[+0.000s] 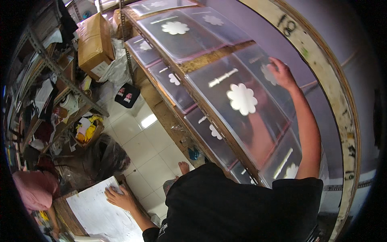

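My right arm reaches out to the right, and my right hand (283, 73) is over a clear plastic sheet on the rack's upper shelf, near its white flower shape (268, 75). Its fingers are bent and apart, with nothing visible in them; whether they touch the sheet I cannot tell. Nearer lies another clear sheet (213, 99) with a white flower (242, 99) and a short white strip of lettering. To the lower left, my left hand (117, 197) rests on a white board (90, 205), fingers spread. A greyish patch shows by its fingertips, too unclear to name.
More flower-marked sheets (173, 30) lie along the two-level rack. A cardboard box (94, 44), a black item (127, 95) on the tiled floor and a cluttered metal shelf (60, 76) stand left. A person in pink (34, 189) is at lower left. A curved wooden frame (322, 48) stands right.
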The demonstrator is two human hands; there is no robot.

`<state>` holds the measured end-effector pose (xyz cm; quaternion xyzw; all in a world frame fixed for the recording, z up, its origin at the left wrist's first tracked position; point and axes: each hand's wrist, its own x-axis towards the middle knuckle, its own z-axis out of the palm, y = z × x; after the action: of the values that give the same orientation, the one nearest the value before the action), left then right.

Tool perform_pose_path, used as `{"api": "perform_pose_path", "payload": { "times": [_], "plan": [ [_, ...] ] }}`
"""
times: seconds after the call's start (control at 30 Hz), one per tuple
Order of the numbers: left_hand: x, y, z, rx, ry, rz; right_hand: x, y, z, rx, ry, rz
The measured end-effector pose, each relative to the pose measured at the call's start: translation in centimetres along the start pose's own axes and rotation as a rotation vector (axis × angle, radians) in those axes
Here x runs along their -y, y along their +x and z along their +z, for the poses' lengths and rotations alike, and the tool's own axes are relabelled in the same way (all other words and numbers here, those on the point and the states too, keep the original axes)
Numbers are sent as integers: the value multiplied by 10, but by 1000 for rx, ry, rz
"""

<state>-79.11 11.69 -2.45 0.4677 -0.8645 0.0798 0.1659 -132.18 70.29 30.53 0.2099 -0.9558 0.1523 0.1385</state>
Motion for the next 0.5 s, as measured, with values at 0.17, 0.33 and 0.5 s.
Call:
{"api": "perform_pose_path", "payload": {
  "times": [0.17, 0.33, 0.5],
  "plan": [
    [2, 1, 5, 9, -14, 16, 108, -48, 6, 137, 5, -114],
    [6, -1, -2, 11, -80, 26, 135, -61, 59, 262, -54, -205],
    [5, -2, -6, -18, -150, 23, 137, -72, 91, 363, -96, -156]
  ]
}}
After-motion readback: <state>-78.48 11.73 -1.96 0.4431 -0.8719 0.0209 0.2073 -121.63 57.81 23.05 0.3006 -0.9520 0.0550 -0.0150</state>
